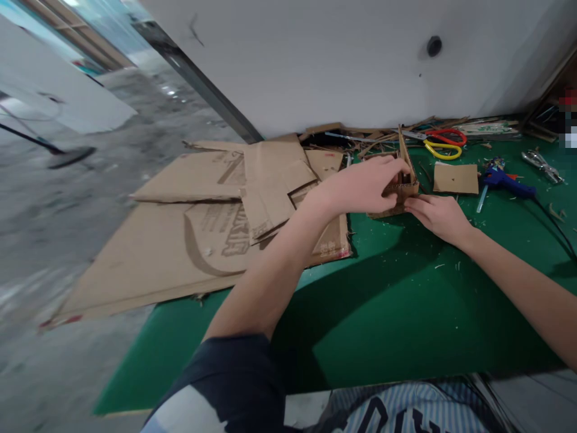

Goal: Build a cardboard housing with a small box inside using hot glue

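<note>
A small open-topped cardboard box (409,190) sits on the green table, with one flap or panel standing up at its right side. My left hand (363,183) comes over the box from the left, its fingers bent over the front wall and the thumb on the outside. Some of those fingertips are hidden inside the box. At the lower right corner, my right hand (439,218) presses its closed-together fingers against the box. A flat cardboard piece (455,179) lies just right of the box.
Large cardboard sheets (216,234) cover the table's left side, overhanging its edge. Scissors (444,144) with red and yellow handles lie behind on cardboard strips. A blue glue gun (509,182) with a cord rests at right. The white wall (342,66) stands behind the green tabletop (383,313).
</note>
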`<action>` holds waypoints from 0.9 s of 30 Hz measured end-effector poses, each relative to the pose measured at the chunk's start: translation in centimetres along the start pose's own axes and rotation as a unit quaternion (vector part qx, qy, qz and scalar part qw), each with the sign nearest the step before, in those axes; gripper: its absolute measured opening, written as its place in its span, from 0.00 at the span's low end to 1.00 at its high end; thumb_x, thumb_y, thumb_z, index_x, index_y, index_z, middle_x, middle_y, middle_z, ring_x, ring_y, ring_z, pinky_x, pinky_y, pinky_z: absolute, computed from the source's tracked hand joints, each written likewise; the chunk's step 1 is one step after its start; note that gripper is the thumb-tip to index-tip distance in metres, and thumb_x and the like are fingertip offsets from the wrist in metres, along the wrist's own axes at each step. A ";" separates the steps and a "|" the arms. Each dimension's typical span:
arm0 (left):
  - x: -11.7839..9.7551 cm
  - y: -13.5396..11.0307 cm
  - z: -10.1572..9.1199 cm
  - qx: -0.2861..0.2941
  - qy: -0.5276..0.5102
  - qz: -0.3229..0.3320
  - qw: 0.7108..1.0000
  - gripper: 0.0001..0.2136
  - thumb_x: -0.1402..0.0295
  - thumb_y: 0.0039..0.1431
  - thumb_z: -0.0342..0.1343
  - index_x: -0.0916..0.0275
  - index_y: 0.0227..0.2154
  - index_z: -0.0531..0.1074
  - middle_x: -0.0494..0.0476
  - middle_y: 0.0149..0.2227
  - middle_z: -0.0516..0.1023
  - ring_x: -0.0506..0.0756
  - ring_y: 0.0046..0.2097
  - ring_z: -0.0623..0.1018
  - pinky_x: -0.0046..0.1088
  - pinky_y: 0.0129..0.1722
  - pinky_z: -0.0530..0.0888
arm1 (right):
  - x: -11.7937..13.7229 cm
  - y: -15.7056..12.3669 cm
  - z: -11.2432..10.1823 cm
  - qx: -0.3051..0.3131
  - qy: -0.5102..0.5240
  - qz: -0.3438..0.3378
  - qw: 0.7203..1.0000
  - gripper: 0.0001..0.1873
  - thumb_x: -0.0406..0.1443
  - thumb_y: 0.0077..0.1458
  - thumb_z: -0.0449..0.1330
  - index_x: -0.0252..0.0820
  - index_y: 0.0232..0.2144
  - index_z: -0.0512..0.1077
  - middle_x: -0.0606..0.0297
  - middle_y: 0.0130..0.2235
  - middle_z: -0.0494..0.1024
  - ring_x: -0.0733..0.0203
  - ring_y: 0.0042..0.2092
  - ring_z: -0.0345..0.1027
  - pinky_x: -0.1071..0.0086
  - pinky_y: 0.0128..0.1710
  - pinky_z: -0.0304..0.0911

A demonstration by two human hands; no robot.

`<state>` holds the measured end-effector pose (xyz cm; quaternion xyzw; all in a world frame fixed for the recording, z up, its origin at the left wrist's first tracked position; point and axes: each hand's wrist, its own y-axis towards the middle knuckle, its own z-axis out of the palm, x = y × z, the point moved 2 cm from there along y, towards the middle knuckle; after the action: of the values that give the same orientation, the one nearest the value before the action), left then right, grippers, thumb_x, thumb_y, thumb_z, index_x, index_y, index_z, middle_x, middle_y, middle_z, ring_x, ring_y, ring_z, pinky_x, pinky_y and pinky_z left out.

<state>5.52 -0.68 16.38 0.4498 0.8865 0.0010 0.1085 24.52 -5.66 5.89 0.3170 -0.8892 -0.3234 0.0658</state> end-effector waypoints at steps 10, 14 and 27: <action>0.4 1.6 2.4 0.090 -0.028 -0.008 0.996 0.04 0.68 0.63 0.55 0.61 0.33 0.71 0.56 0.34 0.80 0.55 0.33 0.77 0.31 0.31 0.65 | 0.4 0.3 -1.3 -0.017 -0.073 -0.102 0.992 0.14 0.29 0.72 0.53 0.42 0.41 0.78 0.66 0.32 0.81 0.63 0.32 0.69 0.65 0.29 0.56; 0.5 1.8 2.3 0.100 -0.042 -0.017 0.994 0.08 0.69 0.63 0.54 0.60 0.27 0.69 0.54 0.29 0.77 0.55 0.31 0.74 0.31 0.31 0.64 | 0.4 0.2 -0.6 0.004 0.017 -0.026 0.999 0.15 0.34 0.73 0.52 0.42 0.40 0.79 0.63 0.34 0.82 0.61 0.35 0.73 0.65 0.28 0.56; 0.1 1.8 1.9 0.126 -0.078 -0.048 0.988 0.13 0.70 0.65 0.54 0.61 0.24 0.63 0.51 0.25 0.70 0.51 0.27 0.67 0.31 0.29 0.59 | 0.0 0.5 -0.4 0.009 0.299 0.102 0.949 0.11 0.37 0.68 0.57 0.44 0.37 0.79 0.59 0.40 0.84 0.55 0.40 0.78 0.63 0.40 0.69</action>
<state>7.26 0.31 14.65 0.4155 0.8889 -0.1513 0.1196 24.41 -5.59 6.51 0.3075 -0.8589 -0.1974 0.3590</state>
